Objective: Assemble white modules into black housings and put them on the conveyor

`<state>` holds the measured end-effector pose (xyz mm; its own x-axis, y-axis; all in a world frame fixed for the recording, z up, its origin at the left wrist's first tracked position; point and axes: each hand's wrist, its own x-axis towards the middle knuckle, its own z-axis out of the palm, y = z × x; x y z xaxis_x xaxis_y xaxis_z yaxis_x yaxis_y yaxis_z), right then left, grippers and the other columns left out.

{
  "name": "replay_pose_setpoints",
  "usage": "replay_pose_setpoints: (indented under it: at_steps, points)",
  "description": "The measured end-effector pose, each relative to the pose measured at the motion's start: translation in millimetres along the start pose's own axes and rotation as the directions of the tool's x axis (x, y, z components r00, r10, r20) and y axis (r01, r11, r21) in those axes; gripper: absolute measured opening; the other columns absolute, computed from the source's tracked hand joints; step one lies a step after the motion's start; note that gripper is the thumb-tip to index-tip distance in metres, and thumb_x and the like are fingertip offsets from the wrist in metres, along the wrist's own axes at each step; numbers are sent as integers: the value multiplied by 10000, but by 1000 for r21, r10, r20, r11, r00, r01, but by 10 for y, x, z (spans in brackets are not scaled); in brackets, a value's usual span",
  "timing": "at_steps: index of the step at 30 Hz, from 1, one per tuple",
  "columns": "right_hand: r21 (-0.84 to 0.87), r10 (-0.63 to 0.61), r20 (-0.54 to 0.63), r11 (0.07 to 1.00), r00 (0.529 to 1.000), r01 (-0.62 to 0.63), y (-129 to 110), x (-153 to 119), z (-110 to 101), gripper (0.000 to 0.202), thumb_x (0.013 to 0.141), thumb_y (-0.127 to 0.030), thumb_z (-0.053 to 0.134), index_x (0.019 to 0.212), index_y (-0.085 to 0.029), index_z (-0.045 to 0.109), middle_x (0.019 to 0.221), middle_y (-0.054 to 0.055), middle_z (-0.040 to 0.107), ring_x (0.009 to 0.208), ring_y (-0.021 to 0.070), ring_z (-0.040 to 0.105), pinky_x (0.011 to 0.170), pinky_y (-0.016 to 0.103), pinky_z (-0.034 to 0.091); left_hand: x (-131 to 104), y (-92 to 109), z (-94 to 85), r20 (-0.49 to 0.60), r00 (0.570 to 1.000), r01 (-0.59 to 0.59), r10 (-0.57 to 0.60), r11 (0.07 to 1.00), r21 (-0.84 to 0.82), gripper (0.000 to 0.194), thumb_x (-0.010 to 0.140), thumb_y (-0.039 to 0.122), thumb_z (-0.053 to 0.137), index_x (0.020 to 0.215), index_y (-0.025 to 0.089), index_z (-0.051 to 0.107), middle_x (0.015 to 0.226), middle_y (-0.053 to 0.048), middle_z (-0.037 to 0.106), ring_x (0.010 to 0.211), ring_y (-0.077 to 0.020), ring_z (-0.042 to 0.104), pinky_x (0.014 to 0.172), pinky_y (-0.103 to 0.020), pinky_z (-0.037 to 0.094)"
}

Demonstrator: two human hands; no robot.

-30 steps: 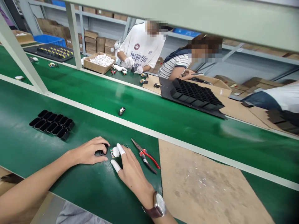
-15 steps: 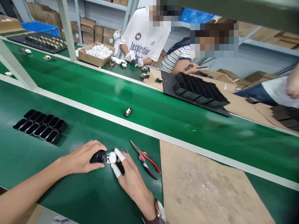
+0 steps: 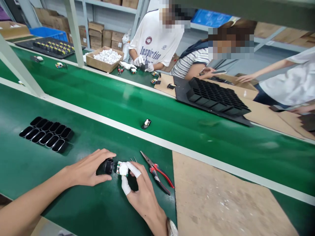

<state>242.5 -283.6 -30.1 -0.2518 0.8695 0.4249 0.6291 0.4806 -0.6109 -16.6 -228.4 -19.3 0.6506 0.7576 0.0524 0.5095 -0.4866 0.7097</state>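
My left hand (image 3: 90, 167) is closed round a small black oval casing (image 3: 109, 166), its thumb and fingers on either side. The casing lies on its side, with one end facing my right hand. White finger covers are on the thumb and index finger of my right hand (image 3: 145, 186). Those two fingers pinch a small circuit board (image 3: 119, 168) with a white, rounded piece (image 3: 124, 169) on it. A narrow gap separates the board from the casing. Red-and-black long-nose pliers (image 3: 157, 173) lie just right of my right hand, beside the thin tips of a metal tool.
Black casings (image 3: 46, 133) stand in two rows at left. A cardboard sheet (image 3: 221, 196) covers the bench at right. Beyond a pale rail, a green belt (image 3: 110, 101) carries one filled casing (image 3: 147, 123). Co-workers sit across it, near a box of white pieces (image 3: 104, 62).
The circuit board is slightly farther from the casing. My view has shifted, so the bench things appear farther right. At far right, a co-worker's arm now reaches toward a box.
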Motion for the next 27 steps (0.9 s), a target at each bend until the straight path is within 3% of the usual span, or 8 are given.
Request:
replay_pose_setpoints:
  at_steps: [4, 9, 12, 27]
  points:
    - [18, -72, -69, 997, 995, 73, -111, -10, -42, 555, 998, -90, 580, 1507, -288, 483, 1316, 125, 628, 1200, 253, 654, 986, 429, 603, 10, 15, 110, -55, 998, -36, 35, 999, -15, 620, 987, 287, 695, 1528, 306, 393, 1418, -112, 622, 1261, -299, 646, 1060, -454, 554]
    - [-118, -163, -54, 981, 985, 156, -156, -14, -47, 708, 990, -70, 602, 1620, -266, 346, 1297, 142, 666, 1158, 264, 666, 958, 447, 603, 18, 12, 212, -134, 985, -107, 107, 994, 4, 604, 991, 206, 655, 1521, 288, 377, 1409, -119, 631, 1261, -294, 632, 1054, -453, 548]
    - [-201, -208, -82, 961, 975, 189, -156, -6, -42, 712, 987, -85, 625, 1629, -212, 343, 1263, 155, 686, 1096, 269, 681, 891, 436, 618, 19, 22, 220, -162, 979, -123, 124, 992, 19, 596, 986, 161, 638, 1514, 279, 388, 1411, -119, 631, 1280, -297, 615, 1061, -457, 543]
    - [-370, -232, -15, 905, 973, 210, -204, -8, -33, 712, 981, -104, 634, 1624, -82, 332, 1242, 201, 692, 1026, 323, 643, 822, 486, 608, 46, 109, 176, -100, 986, -129, 130, 991, 18, 555, 1009, 119, 573, 1510, 250, 372, 1375, -136, 606, 1262, -293, 588, 1056, -459, 537]
